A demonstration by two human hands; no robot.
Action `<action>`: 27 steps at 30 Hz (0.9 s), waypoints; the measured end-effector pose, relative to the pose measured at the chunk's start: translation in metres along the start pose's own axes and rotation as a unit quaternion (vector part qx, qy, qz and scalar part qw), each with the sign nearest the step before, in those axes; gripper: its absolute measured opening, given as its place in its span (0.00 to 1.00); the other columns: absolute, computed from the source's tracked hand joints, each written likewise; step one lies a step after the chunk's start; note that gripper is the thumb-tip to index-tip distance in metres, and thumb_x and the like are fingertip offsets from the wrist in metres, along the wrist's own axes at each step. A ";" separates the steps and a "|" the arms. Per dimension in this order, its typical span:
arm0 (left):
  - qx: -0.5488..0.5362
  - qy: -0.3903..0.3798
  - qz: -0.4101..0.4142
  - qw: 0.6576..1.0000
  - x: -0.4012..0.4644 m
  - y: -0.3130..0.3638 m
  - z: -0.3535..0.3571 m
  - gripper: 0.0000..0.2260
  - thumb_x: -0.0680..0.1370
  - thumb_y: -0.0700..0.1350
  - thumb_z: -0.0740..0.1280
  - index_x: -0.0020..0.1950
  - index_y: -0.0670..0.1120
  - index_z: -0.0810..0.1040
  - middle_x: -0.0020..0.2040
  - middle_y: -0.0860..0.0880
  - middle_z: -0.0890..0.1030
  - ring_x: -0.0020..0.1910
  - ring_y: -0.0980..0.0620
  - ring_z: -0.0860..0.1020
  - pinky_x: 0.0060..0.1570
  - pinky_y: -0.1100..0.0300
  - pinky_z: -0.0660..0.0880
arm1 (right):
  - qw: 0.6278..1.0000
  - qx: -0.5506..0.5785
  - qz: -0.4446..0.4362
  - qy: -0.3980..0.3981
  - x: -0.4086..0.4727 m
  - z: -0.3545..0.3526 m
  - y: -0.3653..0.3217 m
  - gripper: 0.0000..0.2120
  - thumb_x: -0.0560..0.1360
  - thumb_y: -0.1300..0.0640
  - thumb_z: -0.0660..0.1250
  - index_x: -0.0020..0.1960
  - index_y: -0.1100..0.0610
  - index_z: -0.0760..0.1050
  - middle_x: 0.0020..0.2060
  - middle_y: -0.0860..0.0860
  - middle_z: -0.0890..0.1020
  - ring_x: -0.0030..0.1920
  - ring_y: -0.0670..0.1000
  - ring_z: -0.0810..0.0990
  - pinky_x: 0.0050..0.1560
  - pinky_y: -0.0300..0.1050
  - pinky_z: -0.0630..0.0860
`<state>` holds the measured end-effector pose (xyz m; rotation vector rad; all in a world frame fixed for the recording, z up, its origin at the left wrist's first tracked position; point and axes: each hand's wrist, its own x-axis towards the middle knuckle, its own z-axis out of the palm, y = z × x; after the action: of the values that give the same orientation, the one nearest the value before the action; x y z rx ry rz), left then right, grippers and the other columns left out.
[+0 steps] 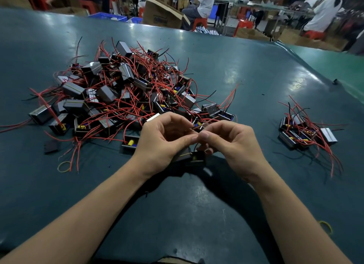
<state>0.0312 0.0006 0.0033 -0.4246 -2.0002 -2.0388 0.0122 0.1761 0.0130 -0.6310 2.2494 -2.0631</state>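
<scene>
**A:** Box (198,158) first. Where is it?

**B:** Low between the two hands, in front of the big pile (122,90). Whether it rests on the table (236,67) or hangs just above it, I cannot tell.

**A:** And the grips?

**B:** The left grip (163,139) is curled, thumb and forefinger pinching the wire (204,124) that rises from the box. The right grip (234,143) pinches the same wire, its thumb tip touching the left's.

**A:** How would you expect it to handle?

**B:** The box looks light and stiff, a small dark shell with little yellow parts inside. The wire is thin and limp, with a bit of spring, and its red sleeve is probably slick. I'd say it slips through a loose pinch.

**A:** Anything fragile?

**B:** Likely the joint where the wire enters the box. A hard tug there could strain it.

**A:** So where should one take hold?

**B:** Take the box by its side walls and keep off the open face. Pinch the wire close to the box, so that a pull bends the lead and not the joint. Keep it away from the pile too, since loose leads there would snag.
</scene>
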 end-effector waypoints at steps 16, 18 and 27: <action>0.203 -0.005 0.218 0.955 -0.007 -0.007 0.000 0.07 0.71 0.38 0.75 0.47 0.41 0.82 0.42 0.55 0.82 0.42 0.62 0.82 0.46 0.70 0.76 | 0.967 0.093 0.197 -0.131 0.002 -0.009 0.002 0.14 0.70 0.58 0.67 0.44 0.71 0.76 0.26 0.50 0.69 0.28 0.50 0.67 0.29 0.40 0.62; 0.217 -0.007 0.221 0.951 -0.007 -0.007 0.000 0.07 0.70 0.35 0.75 0.46 0.40 0.82 0.42 0.55 0.81 0.42 0.63 0.81 0.46 0.71 0.75 | 0.961 0.118 0.203 -0.142 0.001 -0.007 0.000 0.06 0.70 0.59 0.65 0.38 0.61 0.79 0.25 0.49 0.67 0.27 0.48 0.65 0.29 0.40 0.60; 0.177 -0.010 0.197 0.964 -0.006 -0.008 0.012 0.09 0.71 0.35 0.74 0.41 0.45 0.77 0.40 0.47 0.84 0.41 0.56 0.84 0.45 0.63 0.80 | 0.936 0.200 0.242 -0.163 0.004 -0.013 0.001 0.10 0.67 0.61 0.60 0.36 0.58 0.80 0.26 0.48 0.68 0.29 0.47 0.65 0.31 0.39 0.64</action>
<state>0.0336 0.0125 -0.0064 -0.6993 -2.0361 -1.4140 0.0046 0.1876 0.0151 -0.3146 1.5434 -1.9022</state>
